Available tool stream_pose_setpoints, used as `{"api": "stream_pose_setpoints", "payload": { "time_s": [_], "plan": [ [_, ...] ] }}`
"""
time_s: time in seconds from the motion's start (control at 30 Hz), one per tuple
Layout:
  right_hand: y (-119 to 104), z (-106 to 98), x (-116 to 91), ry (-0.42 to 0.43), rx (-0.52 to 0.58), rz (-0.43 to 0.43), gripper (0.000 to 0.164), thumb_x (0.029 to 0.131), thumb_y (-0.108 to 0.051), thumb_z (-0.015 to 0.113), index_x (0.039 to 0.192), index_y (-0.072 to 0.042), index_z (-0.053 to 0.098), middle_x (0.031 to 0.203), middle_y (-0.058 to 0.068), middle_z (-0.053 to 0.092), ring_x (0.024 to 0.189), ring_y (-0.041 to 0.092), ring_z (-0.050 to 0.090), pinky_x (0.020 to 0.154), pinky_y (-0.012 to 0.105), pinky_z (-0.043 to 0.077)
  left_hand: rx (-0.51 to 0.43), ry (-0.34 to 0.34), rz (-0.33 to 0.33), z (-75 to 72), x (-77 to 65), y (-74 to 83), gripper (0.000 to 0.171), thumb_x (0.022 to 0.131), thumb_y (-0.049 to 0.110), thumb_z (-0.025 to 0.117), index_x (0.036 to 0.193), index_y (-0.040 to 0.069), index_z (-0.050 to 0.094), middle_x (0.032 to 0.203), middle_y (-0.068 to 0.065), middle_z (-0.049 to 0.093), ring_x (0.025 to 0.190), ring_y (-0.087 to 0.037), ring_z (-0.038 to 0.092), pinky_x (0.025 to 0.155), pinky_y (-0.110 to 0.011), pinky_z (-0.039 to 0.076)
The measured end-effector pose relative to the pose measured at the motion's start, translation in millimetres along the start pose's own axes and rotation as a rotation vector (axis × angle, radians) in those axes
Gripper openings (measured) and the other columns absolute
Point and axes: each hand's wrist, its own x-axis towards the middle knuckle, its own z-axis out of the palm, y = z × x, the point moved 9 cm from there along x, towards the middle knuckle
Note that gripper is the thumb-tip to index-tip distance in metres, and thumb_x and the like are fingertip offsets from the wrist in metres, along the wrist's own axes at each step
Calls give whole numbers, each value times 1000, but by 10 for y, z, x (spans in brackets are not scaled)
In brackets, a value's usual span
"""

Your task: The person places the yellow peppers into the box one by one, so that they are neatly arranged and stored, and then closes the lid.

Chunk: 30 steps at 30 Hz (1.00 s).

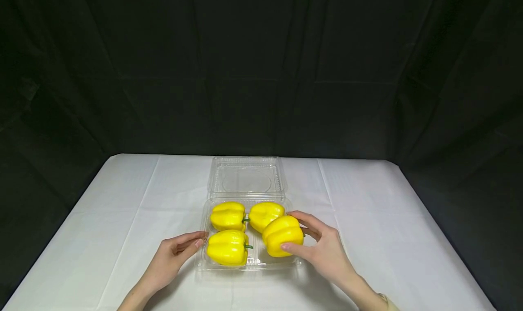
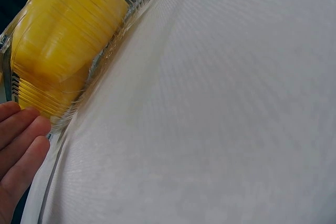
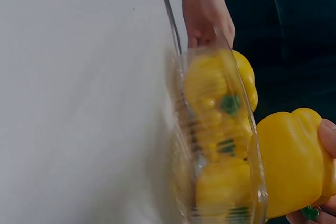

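A clear plastic clamshell container (image 1: 261,264) lies on the table with its lid (image 1: 247,177) folded back. Inside are three yellow bell peppers: a rear left one (image 1: 228,214), a front left one (image 1: 227,247) and a rear right one (image 1: 263,213). My right hand (image 1: 327,249) grips another yellow bell pepper (image 1: 282,238), tilted over the front right part of the container, thumb on its near side. My left hand (image 1: 171,256) touches the container's left wall; the left wrist view has its fingers (image 2: 23,150) fairly straight against that ribbed side.
A white cloth (image 1: 388,238) with crease lines covers the table. Black curtains (image 1: 253,75) hang behind and along both sides. The lid extends away from me behind the base.
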Motion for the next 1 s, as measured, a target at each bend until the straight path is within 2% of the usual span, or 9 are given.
{"api": "stream_pose_setpoints", "payload": {
  "time_s": [0.17, 0.33, 0.63, 0.87, 1.0],
  "plan": [
    [7, 84, -13, -11, 7, -14, 67, 70, -27, 92, 130, -19, 64, 133, -4, 64, 114, 21, 66, 97, 32, 54, -7, -1, -9, 0, -2, -11, 35, 98, 33, 65, 127, 13, 68, 126, -2, 70, 109, -11, 69, 91, -19, 54],
    [43, 141, -32, -13, 28, 12, 66, 69, -26, 93, 129, -19, 65, 135, -1, 63, 115, 20, 66, 98, 29, 53, -2, -1, 1, 1, -5, -1, 34, 99, 33, 64, 127, 14, 69, 126, -1, 70, 109, -11, 68, 91, -19, 53],
    [42, 199, -53, 19, 32, 3, 65, 70, -26, 93, 128, -16, 65, 134, 0, 64, 115, 19, 64, 100, 28, 52, 1, 0, 10, -1, -8, 2, 34, 99, 32, 65, 127, 12, 69, 125, -1, 70, 108, -10, 68, 91, -18, 53],
    [23, 236, -58, 39, -9, -87, 67, 69, -28, 93, 128, -14, 65, 131, -2, 64, 113, 15, 64, 95, 29, 55, 3, 3, -2, -3, -9, -7, 34, 98, 33, 65, 127, 14, 69, 125, -1, 70, 109, -11, 69, 91, -18, 53],
    [0, 239, -79, 67, -82, -163, 65, 70, -32, 92, 127, -15, 65, 127, -6, 65, 110, 11, 65, 93, 32, 56, 5, -4, 11, 5, -8, 11, 33, 98, 32, 65, 126, 14, 69, 125, -2, 70, 109, -12, 68, 91, -21, 54]
  ]
}}
